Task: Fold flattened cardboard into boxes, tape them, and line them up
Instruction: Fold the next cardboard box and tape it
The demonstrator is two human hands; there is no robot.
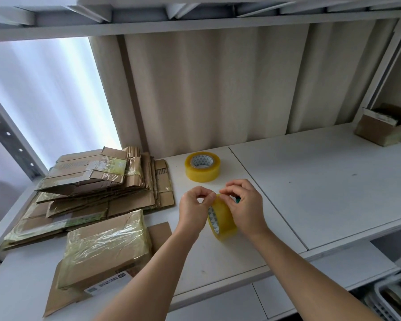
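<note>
A yellow tape roll [222,222] stands on edge on the white shelf [310,193] between my hands. My left hand [193,208] pinches at the top of the roll with curled fingers. My right hand [245,205] curls over the roll's top and right side, fingertips at the same spot; something small and green shows under its fingers. A folded cardboard box [104,246], wrapped in old tape, lies at the front left on a loose cardboard sheet. Behind it lies a stack of flattened cardboard [97,188].
A second yellow tape roll [202,166] lies flat at the back of the shelf. A small open brown box [377,128] sits at the far right. Corrugated wall panels stand behind; a shelf beam runs overhead. A white basket [389,300] is below right.
</note>
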